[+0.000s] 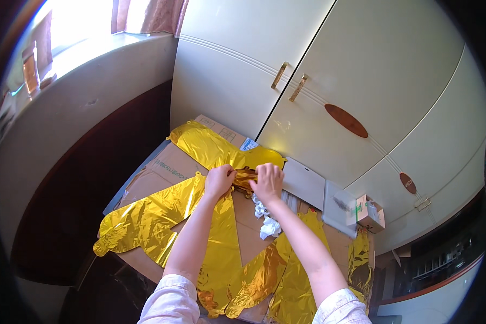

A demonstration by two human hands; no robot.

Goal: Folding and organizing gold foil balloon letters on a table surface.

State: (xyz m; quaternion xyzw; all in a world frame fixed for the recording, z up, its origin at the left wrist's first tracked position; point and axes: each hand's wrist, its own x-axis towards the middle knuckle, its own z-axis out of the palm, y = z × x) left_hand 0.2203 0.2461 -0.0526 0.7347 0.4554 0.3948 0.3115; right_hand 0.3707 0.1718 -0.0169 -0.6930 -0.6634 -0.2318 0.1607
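Observation:
Flat, uninflated gold foil balloons (146, 216) lie spread over brown cardboard. My left hand (220, 181) is closed in a fist-like grip on the edge of one, near the middle of the pile. My right hand (269, 183) has its fingers bent round the same crumpled foil balloon (245, 177), close beside the left. Between the two hands the foil looks darker and bunched up; the fingertips are partly hidden. Behind them another gold balloon (205, 144) stretches across the cardboard. White crumpled material (270, 228) sits just below my right hand.
Cardboard (170, 162) covers the work surface, which stands against cream cabinet doors (372, 70). To the right are a white flat panel (303, 182), a small box (367, 213) and more gold foil (359, 259). A window ledge (92, 59) is at upper left.

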